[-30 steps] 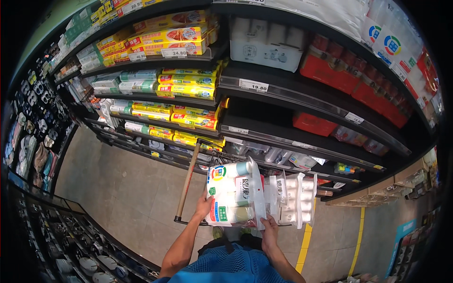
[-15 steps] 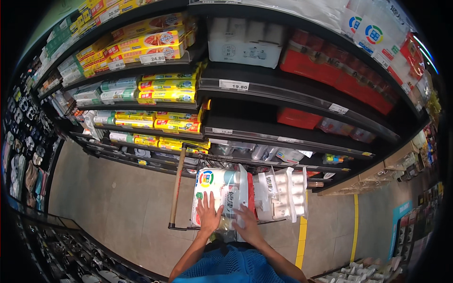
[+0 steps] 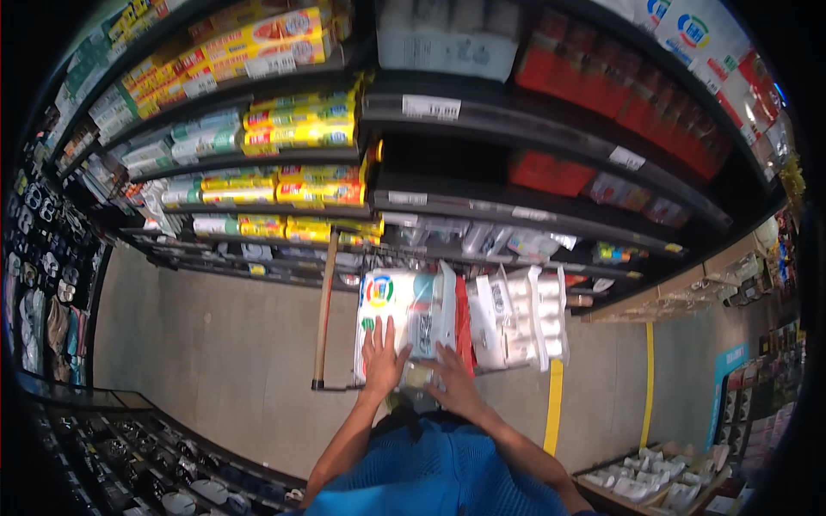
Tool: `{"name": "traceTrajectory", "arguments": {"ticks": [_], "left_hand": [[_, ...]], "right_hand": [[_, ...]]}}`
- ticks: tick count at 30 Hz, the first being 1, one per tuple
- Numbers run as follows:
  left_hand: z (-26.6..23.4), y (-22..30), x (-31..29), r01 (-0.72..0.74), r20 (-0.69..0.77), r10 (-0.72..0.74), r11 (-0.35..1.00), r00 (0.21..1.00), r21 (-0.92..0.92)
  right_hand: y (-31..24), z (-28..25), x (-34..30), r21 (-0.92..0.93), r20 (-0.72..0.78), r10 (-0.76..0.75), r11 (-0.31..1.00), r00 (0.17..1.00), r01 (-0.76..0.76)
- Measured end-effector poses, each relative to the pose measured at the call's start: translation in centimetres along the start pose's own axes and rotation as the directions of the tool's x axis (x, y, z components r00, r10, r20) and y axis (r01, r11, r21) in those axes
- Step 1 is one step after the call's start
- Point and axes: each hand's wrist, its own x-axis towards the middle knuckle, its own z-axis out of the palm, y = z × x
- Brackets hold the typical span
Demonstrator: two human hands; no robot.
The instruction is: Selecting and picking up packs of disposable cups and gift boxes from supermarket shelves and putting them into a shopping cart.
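White soft-plastic pack (image 3: 400, 297), bulky, roughly rectangular. Multicoloured ring near its far left corner, small green mark below; dark lettering and a pale teal patch on the right part. It sits in the cart (image 3: 348, 389), toward the left end, just beside the brown handle (image 3: 323, 318). Left hand (image 3: 383, 361) lies on its near half, fingers spread apart. Right hand (image 3: 455, 389) at its near right corner, fingers apart; probably touching, though blur makes this uncertain. Red package (image 3: 465, 322) adjoins the right edge; white packs (image 3: 516, 318) occupy the cart's right end. Shelving (image 3: 447, 205) runs close along the cart's far edge; grey floor (image 3: 206, 318) stretches broadly off the left end.
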Motion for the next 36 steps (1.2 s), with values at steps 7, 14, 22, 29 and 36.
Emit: {"name": "traceTrajectory", "arguments": {"ticks": [7,14,22,29,36], "left_hand": [[-0.7,0.2,0.6,-0.032,-0.017,0.032,0.999,0.999,0.000],[-2.1,-0.7,-0.1,-0.044,0.028,0.046,0.995,0.999,-0.093],[-1.6,-4.1,-3.5,-0.055,-0.087,0.043,0.990,0.995,-0.134],[-2.3,-4.2,-4.7,0.000,-0.024,-0.004,0.988,1.000,-0.156],[-3.3,-5.3,-4.5,-0.075,-0.012,0.074,0.976,0.997,-0.204]], "right_hand": [[-1.1,-1.0,0.7,-0.014,-0.039,0.017,1.000,0.999,-0.017],[-0.7,-1.3,0.1,0.127,-0.312,0.196,0.978,0.930,-0.164],[1.0,-1.1,-1.3,0.286,-0.344,0.343,0.925,0.874,-0.250],[-1.3,-1.3,-0.1,0.595,-0.216,0.414,0.774,0.884,-0.217],[0.9,0.5,-0.7,0.362,-0.372,0.456,0.873,0.809,-0.325]]}}
